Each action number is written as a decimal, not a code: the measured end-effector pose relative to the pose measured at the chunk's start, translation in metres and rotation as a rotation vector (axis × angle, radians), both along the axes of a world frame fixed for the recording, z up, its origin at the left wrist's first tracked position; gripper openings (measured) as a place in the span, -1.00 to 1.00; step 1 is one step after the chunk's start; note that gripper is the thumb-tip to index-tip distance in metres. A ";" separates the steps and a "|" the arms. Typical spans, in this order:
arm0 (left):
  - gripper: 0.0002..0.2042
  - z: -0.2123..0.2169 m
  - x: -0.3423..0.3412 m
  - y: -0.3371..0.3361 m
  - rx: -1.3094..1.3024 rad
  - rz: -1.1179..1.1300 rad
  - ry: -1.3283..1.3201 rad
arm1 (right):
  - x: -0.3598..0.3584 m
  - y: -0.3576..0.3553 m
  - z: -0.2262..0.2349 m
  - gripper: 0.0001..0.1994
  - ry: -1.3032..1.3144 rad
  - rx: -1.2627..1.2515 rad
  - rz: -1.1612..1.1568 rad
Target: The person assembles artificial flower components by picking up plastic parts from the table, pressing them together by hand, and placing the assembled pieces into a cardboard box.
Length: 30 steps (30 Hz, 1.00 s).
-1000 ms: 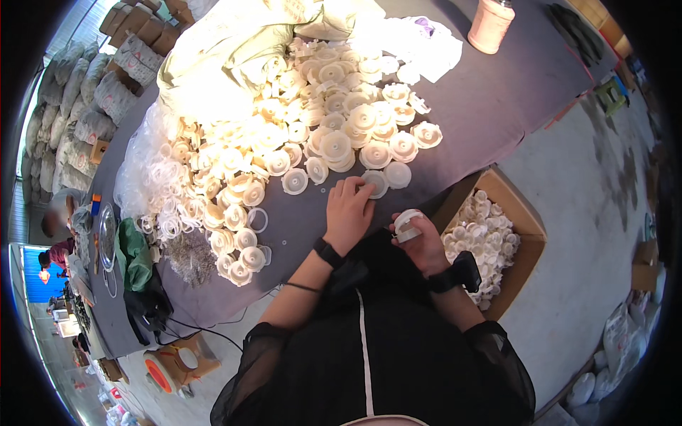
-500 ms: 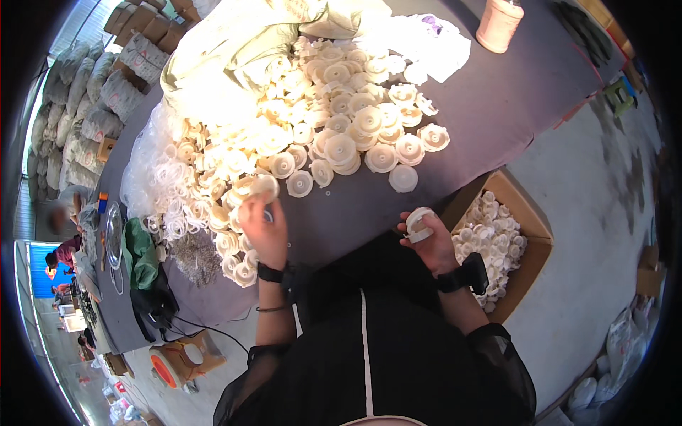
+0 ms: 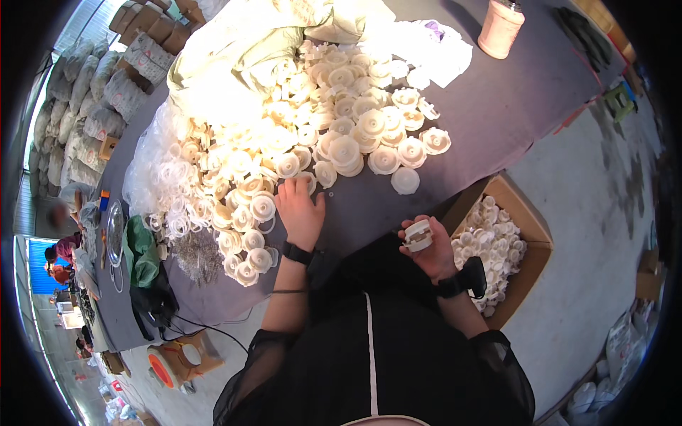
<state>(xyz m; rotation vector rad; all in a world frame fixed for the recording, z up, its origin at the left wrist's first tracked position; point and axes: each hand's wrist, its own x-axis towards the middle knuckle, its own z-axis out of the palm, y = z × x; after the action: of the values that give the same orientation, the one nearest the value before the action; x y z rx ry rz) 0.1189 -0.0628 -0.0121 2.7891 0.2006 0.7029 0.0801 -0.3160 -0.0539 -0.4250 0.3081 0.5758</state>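
Note:
My right hand (image 3: 437,254) is closed around a white round plastic part (image 3: 418,236), tilted so that its slotted side shows. Over the near edge of a large heap of cream-white round plastic parts (image 3: 344,151), my left hand (image 3: 301,219) reaches with its back up, fingers stretched forward and thumb apart. Its fingertips touch or cover one disc-shaped part (image 3: 307,179) of that heap. Beside that hand, the edge of a thin white ring (image 3: 268,226) shows; whether the hand touches it I cannot tell.
Below the table's right edge stands a cardboard box (image 3: 526,273) of white parts. White rings (image 3: 174,220) and a pile of small metal pieces (image 3: 199,257) lie left. A pinkish bottle (image 3: 501,30) stands at the back of the grey-covered table (image 3: 490,106). People are far left.
My left hand has let go of a cream disc and moved right to another at the heap's edge. My right hand has turned its part so the slotted side shows.

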 end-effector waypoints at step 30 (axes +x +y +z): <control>-0.89 -0.025 0.007 0.003 -0.932 -0.201 -0.120 | -0.002 0.031 0.014 -0.66 -0.133 -0.235 0.053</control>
<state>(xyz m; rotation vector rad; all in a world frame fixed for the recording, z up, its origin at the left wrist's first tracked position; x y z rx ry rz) 0.1261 -0.0598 -0.0372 1.8428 0.1634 0.5309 0.0785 -0.2849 -0.0395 -0.6968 0.2382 0.5621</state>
